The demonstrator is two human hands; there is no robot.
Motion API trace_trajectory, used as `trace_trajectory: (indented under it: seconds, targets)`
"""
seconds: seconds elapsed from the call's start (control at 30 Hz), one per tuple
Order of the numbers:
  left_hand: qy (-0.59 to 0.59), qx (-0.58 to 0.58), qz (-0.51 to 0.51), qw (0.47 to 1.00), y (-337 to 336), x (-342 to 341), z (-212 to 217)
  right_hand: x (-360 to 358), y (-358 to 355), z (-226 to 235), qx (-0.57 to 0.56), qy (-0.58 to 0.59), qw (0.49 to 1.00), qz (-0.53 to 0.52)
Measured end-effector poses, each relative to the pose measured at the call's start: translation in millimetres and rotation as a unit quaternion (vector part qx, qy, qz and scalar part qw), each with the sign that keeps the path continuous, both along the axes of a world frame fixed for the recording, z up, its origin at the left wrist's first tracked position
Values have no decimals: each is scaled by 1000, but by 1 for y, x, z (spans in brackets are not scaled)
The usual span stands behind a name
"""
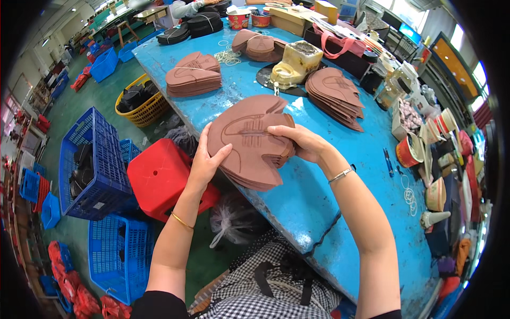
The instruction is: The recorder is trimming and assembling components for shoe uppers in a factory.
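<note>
Head view: the left hand (204, 160) grips the brown stack (241, 143) at its left side, the right hand (305, 141) grips its right side; the stack is at the bench (388, 228) edge.

L hand (204, 160): fingers mostly hidden behind brown stack (234, 130). R hand (307, 143): fingers partly under it. Pc count unclear. Co-worker's sleeve (183, 9) cut by top edge, checked cloth (249, 307) by btm. Screen (409, 33) too small to read.
</note>
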State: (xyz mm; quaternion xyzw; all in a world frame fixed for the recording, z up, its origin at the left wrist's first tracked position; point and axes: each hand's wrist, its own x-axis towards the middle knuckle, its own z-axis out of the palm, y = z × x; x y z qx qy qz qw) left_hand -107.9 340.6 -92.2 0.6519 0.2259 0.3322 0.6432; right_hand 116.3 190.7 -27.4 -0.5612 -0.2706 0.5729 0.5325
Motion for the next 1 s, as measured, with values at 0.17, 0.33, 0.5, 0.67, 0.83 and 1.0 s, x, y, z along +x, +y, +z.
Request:
trace_trajectory:
  seconds: [0.17, 0.33, 0.5, 0.67, 0.83, 1.0]
  targets:
    - [-10, -22, -9, 1000, 2, 0, -2, -17, -6, -4, 6, 30, 999, -44]
    - [34, 20, 78, 996, 6, 2, -13, -16, -7, -4, -38, -160, 985, -58]
    - [-11, -76, 124, 989, -7, 0, -19, 0, -1, -12, -27, -36, 999, -10]
    - [21, -191, 125, 973, -17, -12, -17, -2, -1, -30, -86, -117, 989, 24]
    - [81, -260, -21, 962, 2, -28, -14, -9, 3, -34, -106, -343, 933, -9]
    - [148, -255, -30, 955, 21, -35, -14, -25, -6, -35, -42, -106, 993, -9]
